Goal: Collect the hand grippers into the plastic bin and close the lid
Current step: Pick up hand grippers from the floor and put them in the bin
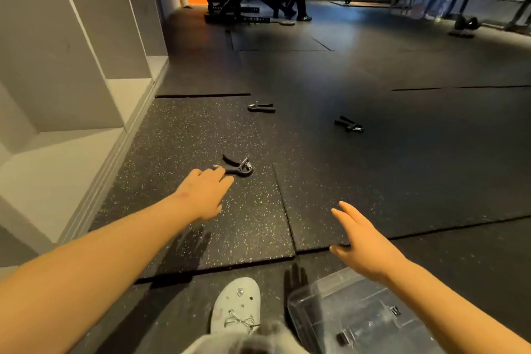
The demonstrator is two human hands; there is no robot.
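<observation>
the floor (373,167) is dark rubber matting laid in slabs, with seams running ahead of the bin (359,302) and to its left. the nearest seam looks slightly lifted, an edge a dragged bin could catch on. white shelving (71,123) stands along the wall far left of the bin and closes that side. ahead and to the right the floor lies open, so there is plenty of room to reach or step.

the bin is clear plastic and sits on the floor at the person's feet, just right of a pale shoe (235,304), likely kept close so each drop is short. i cannot tell whether its lid is on.

the right hand (362,244) hovers above the bin's far corner, wide, fingers spread, holding nothing, probably for balance. the left hand (205,190) stretches ahead-left of the bin, fingers fairly straight, tips at one handle of the near gripper (240,168). no grip has formed, and i cannot tell if they touch.

all three grippers lie on the floor, none in the bin. the second gripper (261,107) lies further ahead, and the third gripper (349,124) is straight ahead of the bin. both are well apart from the hands, so collecting seems to be just starting.
</observation>
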